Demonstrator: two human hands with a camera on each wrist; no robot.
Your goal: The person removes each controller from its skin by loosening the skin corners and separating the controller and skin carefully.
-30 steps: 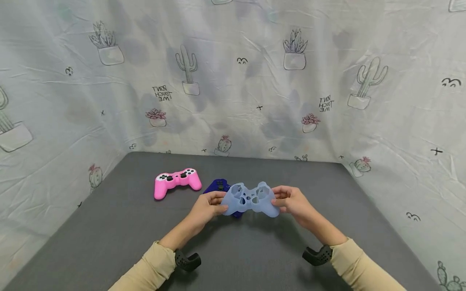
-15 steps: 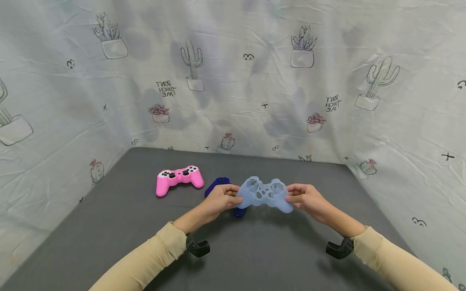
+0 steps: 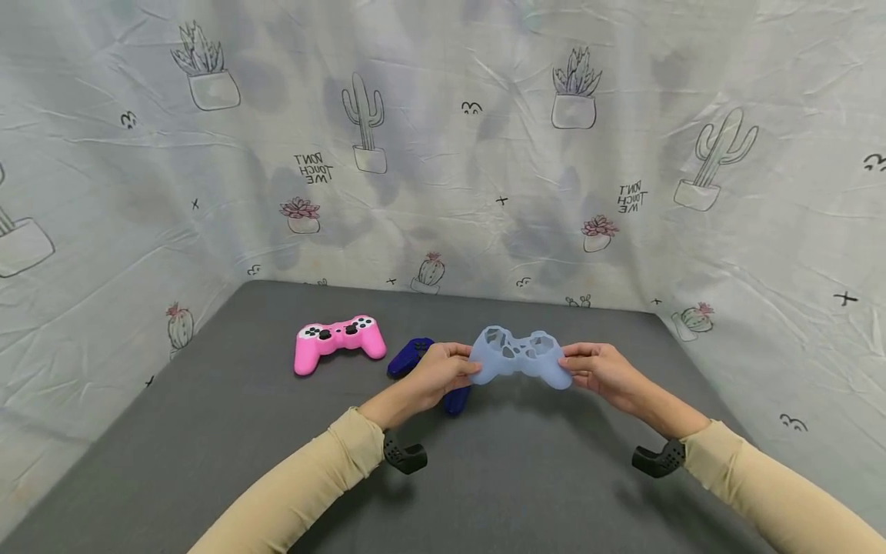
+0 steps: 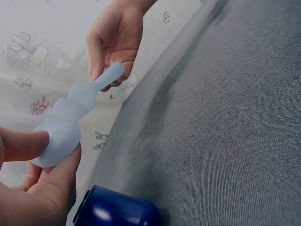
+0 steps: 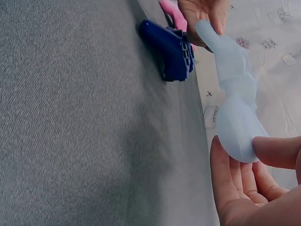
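A pale blue, translucent silicone controller cover (image 3: 515,362) is held up above the table, with cut-outs for buttons and sticks. My left hand (image 3: 441,375) pinches its left grip between thumb and fingers, and my right hand (image 3: 605,375) pinches the right grip the same way. In the left wrist view the cover (image 4: 66,125) appears edge-on, stretching from one hand to the other. A dark blue game controller (image 3: 456,400) lies on the table under my left hand, which partly hides it; the right wrist view shows the controller (image 5: 167,49) apart from the cover.
Left of the blue controller, a pink game controller (image 3: 339,338) with white button areas lies on the grey table (image 3: 208,431). Light curtains (image 3: 415,215) printed with cacti hang along the back and both sides. Each wrist wears a black band.
Both hands have carried the cover to the right and slightly farther from me, tilting it a little. More of the blue controller's right grip shows. The pink controller stays in place.
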